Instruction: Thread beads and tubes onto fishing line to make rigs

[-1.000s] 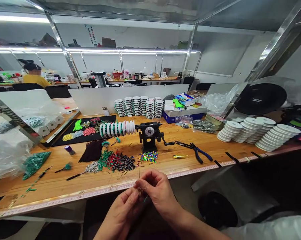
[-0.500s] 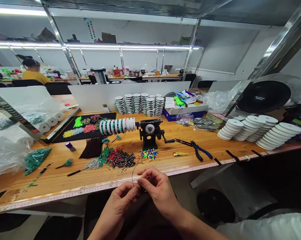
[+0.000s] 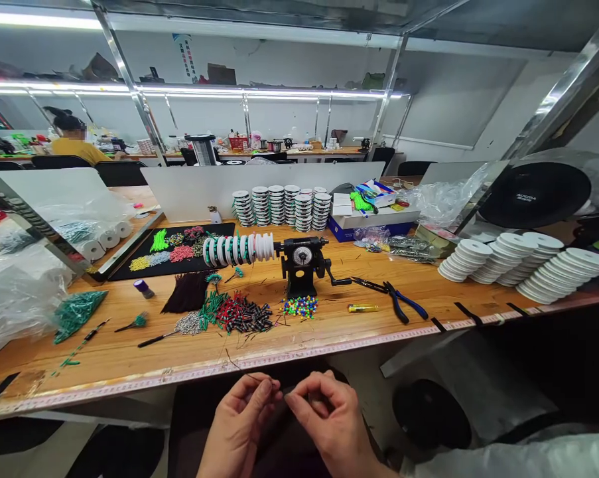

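Below the table's front edge, my left hand (image 3: 242, 415) is closed in a pinch on a thin dark cord (image 3: 233, 362), whose free end sticks up over the edge. A small gap to the right, my right hand (image 3: 332, 411) has thumb and forefinger pressed together; what lies between them is too small to make out. On the wood beyond lie piles of black tubular pieces (image 3: 253, 317), red pieces (image 3: 230, 307), green pieces (image 3: 211, 312) and coloured beads (image 3: 300, 307). Behind them stands a black hand-cranked winder (image 3: 300, 269) carrying a row of white spools (image 3: 237, 249).
Pliers (image 3: 401, 304) and a yellow tube (image 3: 363, 308) lie at right, near stacked white discs (image 3: 508, 255). A black mat (image 3: 125, 269) bears bead heaps at left. Filled spools (image 3: 276, 206) stand at the back. A person in yellow (image 3: 75, 149) sits across the room.
My hands have moved apart and slightly lower, away from the table edge. The cord, earlier arched between them, now leans out up-left from my left hand. The view has shifted slightly.
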`<state>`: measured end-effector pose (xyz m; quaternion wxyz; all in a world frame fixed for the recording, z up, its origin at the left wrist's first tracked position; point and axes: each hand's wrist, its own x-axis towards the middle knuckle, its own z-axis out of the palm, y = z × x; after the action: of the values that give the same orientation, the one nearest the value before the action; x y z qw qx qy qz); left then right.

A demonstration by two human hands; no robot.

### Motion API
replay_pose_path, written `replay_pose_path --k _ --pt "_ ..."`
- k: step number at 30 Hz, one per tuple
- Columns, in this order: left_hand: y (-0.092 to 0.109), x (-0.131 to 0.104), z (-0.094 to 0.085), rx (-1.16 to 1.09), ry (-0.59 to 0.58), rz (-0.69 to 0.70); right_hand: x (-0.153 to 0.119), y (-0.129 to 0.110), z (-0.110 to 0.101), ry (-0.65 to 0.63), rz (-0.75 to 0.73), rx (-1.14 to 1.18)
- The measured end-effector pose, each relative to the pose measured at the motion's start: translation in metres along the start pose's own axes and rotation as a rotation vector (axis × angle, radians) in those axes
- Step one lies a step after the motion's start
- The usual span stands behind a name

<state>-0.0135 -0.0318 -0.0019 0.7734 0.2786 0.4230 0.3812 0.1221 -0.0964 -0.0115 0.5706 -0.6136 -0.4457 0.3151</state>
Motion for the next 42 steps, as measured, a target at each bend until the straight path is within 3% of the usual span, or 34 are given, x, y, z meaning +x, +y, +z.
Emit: replay_pose_path --k 10,24,34,42 --pt "0.004 -0.002 0.008 0.013 0.026 0.033 0.002 0.004 0.001 0.040 0.011 -0.074" --pt "-0.003 0.000 0.000 0.115 -0.045 0.117 0.004 0.006 0.004 -0.014 0.094 -0.032" --pt "-0.004 0.001 0.000 0.190 -0.043 0.194 0.004 0.004 0.002 0.021 0.054 0.009" --pt "-0.006 0.002 -0.001 0.178 -0.050 0.177 0.004 0.003 0.002 0.023 0.039 -0.012"
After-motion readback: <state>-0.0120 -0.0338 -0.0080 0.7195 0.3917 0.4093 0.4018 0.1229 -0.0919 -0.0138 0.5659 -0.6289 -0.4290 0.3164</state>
